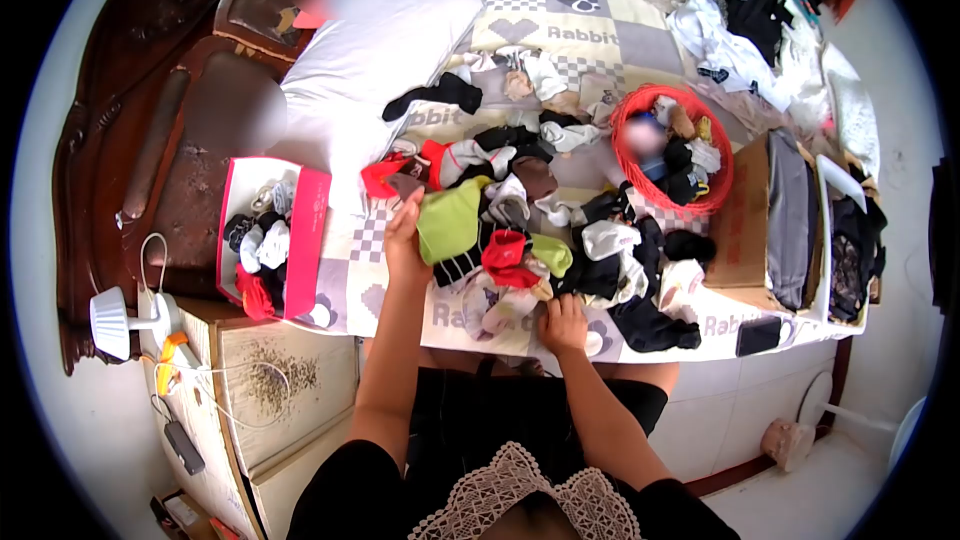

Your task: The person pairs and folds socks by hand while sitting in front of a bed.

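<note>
In the head view, the left hand [403, 232] has its grip closed on the left edge of a lime-green cloth [449, 222], which spreads out from the fingers toward 3 o'clock. Around that hand, a black sock with pale stripes [460, 265] lies at 4 o'clock, a red-and-grey sock [434, 162] at 1 o'clock, the white pillow [385, 50] near 12, and a pink box [308, 245] holding socks at 9 o'clock.

The right hand [563, 323] rests low at the near edge of the pile on the bed [450, 320], fingertips beside a pale sock [508, 316]; whether its grip is closed on anything, I cannot tell. From it, a red cloth [506, 257] lies at 11 o'clock, the red basket [625, 155] with socks inside at 1, a cardboard box [738, 230] at 2, and a black phone [758, 336] at 3 o'clock.
</note>
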The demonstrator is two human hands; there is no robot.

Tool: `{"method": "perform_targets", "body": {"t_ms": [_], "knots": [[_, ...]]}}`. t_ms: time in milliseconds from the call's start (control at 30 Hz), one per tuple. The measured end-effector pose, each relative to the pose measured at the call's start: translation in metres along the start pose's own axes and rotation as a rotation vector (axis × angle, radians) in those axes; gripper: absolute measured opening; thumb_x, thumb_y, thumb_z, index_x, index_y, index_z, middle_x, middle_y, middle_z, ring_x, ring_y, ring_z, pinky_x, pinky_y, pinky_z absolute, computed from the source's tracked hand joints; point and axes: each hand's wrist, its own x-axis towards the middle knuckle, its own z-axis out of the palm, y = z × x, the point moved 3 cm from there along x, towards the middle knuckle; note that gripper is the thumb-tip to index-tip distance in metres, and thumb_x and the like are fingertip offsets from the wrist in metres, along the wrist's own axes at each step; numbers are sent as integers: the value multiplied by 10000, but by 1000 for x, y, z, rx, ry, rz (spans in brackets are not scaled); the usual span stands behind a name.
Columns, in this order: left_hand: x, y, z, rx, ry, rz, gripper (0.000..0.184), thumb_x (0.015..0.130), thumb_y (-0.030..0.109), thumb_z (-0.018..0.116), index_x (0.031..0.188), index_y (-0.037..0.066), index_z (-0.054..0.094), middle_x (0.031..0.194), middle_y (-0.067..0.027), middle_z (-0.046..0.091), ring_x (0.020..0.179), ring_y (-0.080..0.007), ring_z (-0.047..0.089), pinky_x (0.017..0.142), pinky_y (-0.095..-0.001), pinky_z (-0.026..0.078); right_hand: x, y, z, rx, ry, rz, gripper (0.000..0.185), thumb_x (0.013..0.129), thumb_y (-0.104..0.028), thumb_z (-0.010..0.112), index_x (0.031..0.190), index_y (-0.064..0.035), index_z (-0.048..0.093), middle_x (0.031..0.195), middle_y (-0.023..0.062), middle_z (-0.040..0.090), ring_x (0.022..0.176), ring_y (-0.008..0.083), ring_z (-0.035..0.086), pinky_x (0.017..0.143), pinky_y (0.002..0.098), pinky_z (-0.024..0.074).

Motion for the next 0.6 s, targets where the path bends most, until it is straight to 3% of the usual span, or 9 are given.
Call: {"method": "perform_targets", "body": {"t_ms": [200,333,400,433,500,567,600], "knots": [[-98,13,-37,-167,191,-120,518,878,159,515,1343,40,323,1267,-140,458,1151,-289,462,966,-447,373,1,-9,-13,51,8,23,209,691,-149,551,889,-91,518,888,112,467,887,327,488,663,454,467],[-136,29,-68,-168,218,-88,513,871,130,509,1355,105,341,1289,-106,448,1172,-267,430,993,-446,338,4,-10,-14,38,55,-5,177,697,-146,567,859,-79,540,865,106,491,854,318,499,649,439,461],[-152,36,-78,-165,316,-166,480,870,124,507,1334,118,382,1290,-87,452,1162,-260,434,989,-447,336,7,-6,-14,510,-24,160,140,695,-102,593,831,-70,577,861,98,535,826,314,514,644,418,454],[-157,40,-78,-181,319,-158,480,870,124,507,1334,118,382,1290,-87,452,1162,-260,434,989,-447,336,16,-16,-27,501,-28,145,140,695,-102,593,831,-70,577,861,98,535,826,314,514,644,418,454],[-163,43,-77,-238,301,-220,460,866,135,519,1313,114,411,1279,-73,465,1159,-261,437,978,-449,340,38,-42,-72,238,356,-125,131,677,-62,602,808,-69,607,870,79,558,809,298,519,643,380,454],[-165,40,-75,-339,215,-199,449,861,146,536,1295,111,430,1257,-63,487,1152,-250,442,969,-434,351,62,-61,-101,75,468,-195,168,678,-36,605,843,-66,607,927,85,556,848,298,515,701,364,453],[-165,41,-64,-332,155,-205,446,856,155,548,1286,111,440,1235,-56,502,1134,-238,455,962,-418,359,75,-60,-102,14,407,-178,206,681,-60,626,886,-77,614,990,88,549,938,305,496,770,366,440]]}}
